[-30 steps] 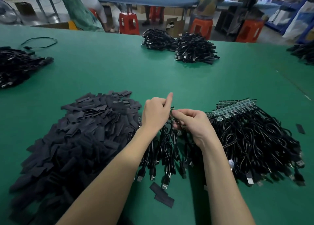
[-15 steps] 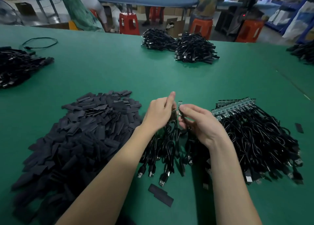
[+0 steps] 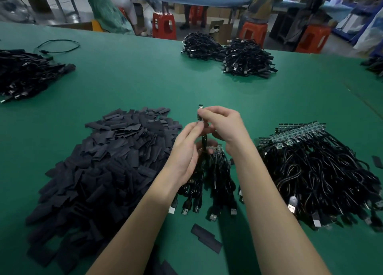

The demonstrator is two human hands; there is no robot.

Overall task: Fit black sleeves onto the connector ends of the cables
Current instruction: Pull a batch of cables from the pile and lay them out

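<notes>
Head view: one cable now lifted clear of the small bunch below the hands, right hand pinching its connector end, left hand pinching just beneath, so ready for sleeving. One sleeve heap left of the left hand, one bare cable pile right of the right; three far cable piles, two loose sleeves near the forearms.

Matt black sleeves; glossy cables; matt green table.

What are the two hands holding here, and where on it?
One cable, raised upright: the right hand pinches it just below its connector tip, the left hand pinches it slightly lower.
</notes>
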